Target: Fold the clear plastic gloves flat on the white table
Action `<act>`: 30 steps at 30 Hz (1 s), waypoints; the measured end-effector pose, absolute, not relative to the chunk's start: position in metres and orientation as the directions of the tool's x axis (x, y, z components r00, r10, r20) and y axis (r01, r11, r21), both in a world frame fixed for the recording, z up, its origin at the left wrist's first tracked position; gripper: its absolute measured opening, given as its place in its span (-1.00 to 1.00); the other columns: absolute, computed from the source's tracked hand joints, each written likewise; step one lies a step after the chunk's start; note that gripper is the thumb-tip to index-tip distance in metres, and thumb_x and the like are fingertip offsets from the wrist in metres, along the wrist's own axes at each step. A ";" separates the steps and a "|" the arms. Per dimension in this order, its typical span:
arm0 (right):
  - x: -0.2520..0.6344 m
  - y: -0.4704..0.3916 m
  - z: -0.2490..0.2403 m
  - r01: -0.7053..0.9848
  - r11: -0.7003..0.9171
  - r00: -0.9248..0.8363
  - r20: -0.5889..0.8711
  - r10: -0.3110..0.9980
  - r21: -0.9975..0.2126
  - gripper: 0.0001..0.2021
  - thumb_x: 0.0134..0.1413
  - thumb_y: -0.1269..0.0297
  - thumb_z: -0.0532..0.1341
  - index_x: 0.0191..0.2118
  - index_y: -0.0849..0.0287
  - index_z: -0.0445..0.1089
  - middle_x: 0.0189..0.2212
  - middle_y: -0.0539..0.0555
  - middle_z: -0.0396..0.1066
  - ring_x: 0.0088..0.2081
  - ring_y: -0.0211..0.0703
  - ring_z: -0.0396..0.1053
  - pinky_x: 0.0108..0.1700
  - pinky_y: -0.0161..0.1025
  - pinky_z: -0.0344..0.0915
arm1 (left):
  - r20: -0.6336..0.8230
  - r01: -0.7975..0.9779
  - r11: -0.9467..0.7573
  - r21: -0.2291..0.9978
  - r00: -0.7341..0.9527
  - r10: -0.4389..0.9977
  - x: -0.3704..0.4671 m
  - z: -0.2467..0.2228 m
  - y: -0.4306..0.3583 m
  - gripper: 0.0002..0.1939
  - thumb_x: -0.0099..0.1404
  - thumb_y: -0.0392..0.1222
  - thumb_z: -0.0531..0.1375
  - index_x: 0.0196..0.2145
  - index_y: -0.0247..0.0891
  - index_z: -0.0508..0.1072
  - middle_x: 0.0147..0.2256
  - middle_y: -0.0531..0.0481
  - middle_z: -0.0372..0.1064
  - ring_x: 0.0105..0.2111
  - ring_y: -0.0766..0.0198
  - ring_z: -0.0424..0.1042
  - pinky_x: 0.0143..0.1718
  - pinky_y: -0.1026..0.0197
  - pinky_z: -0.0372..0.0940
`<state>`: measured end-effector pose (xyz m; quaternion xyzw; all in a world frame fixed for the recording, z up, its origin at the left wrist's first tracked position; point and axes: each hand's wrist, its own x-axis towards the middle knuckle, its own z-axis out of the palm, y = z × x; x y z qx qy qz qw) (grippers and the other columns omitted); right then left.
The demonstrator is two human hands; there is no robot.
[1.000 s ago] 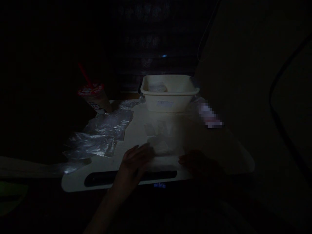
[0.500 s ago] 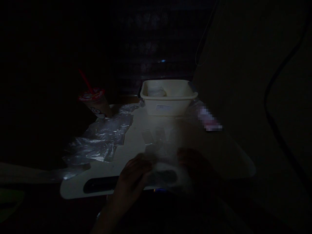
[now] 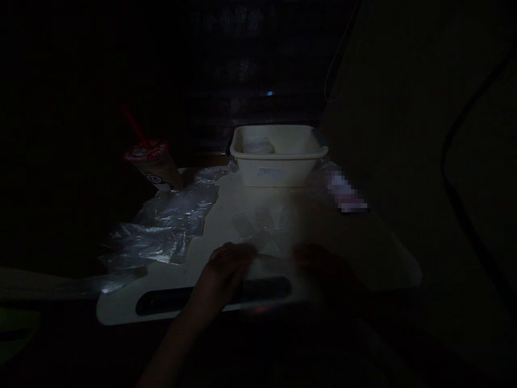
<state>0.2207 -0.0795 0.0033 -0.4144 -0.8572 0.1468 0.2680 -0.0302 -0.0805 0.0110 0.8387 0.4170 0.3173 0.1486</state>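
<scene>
The scene is very dark. My left hand (image 3: 224, 272) is closed, its fingertips at the edge of what looks like a clear plastic bag (image 3: 271, 263) just above the near edge of the white table (image 3: 194, 269). My right hand (image 3: 321, 264) faces it from the other side of the bag; it is deep in shadow and its fingers are hard to make out. Just beyond the hands lie several small clear rectangular pieces (image 3: 264, 218) on the tabletop.
Clear plastic bags (image 3: 149, 242) spread over the table's left side. Behind them stands a cup (image 3: 159, 170) with a red straw. A white tub (image 3: 278, 171) with clear packets inside sits at the back. A blurred-out item (image 3: 347, 194) lies right; a dark cable (image 3: 446, 172) hangs beyond.
The clear film that hung between my hands over the table's slot has lifted or drawn up, so the slot shows more plainly. My left hand is slightly higher in view.
</scene>
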 end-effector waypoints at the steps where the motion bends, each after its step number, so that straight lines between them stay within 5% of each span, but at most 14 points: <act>1: 0.221 -0.079 0.004 0.605 0.621 -0.517 0.348 0.782 -0.498 -0.64 0.07 0.14 -0.11 -0.30 0.13 0.39 -0.29 0.11 0.42 -0.19 -0.16 0.33 -0.16 -0.17 0.29 | 0.406 0.599 -0.596 0.534 0.437 0.803 -0.030 0.011 -0.081 -0.79 0.15 -0.32 0.04 -0.25 -0.24 0.38 -0.19 -0.06 0.37 -0.14 0.24 0.28 -0.14 0.10 0.19; 11: 0.217 -0.074 0.011 0.664 0.361 -0.322 0.186 0.928 -0.655 -0.73 -0.02 0.29 -0.03 -0.37 0.15 0.41 -0.33 0.10 0.42 -0.28 -0.18 0.37 -0.24 -0.24 0.32 | 0.260 0.497 -0.353 0.793 0.248 0.933 -0.029 0.008 -0.081 -0.79 0.13 -0.30 0.02 -0.31 -0.27 0.40 -0.17 -0.06 0.36 -0.14 0.28 0.31 -0.09 0.16 0.20; 22: 0.210 -0.065 0.018 0.650 0.151 -0.223 0.003 0.975 -0.744 -0.71 -0.09 0.30 -0.03 -0.29 0.23 0.38 -0.30 0.11 0.41 -0.26 -0.14 0.35 -0.22 -0.21 0.25 | 0.135 0.552 -0.178 0.815 0.117 0.984 -0.022 0.013 -0.078 -0.76 0.10 -0.18 0.03 -0.32 -0.29 0.42 -0.26 -0.07 0.41 -0.27 0.22 0.39 -0.22 0.19 0.26; 30: 0.199 -0.046 0.020 0.683 0.129 -0.219 -0.033 0.975 -0.719 -0.67 -0.04 0.16 -0.06 -0.60 0.22 0.29 -0.65 -0.01 0.29 -0.55 -0.28 0.27 -0.50 -0.36 0.13 | 0.105 0.617 -0.114 0.778 0.050 0.993 -0.018 0.011 -0.075 -0.74 0.13 -0.12 0.00 -0.34 -0.29 0.39 -0.43 -0.02 0.43 -0.46 0.28 0.40 -0.47 0.31 0.26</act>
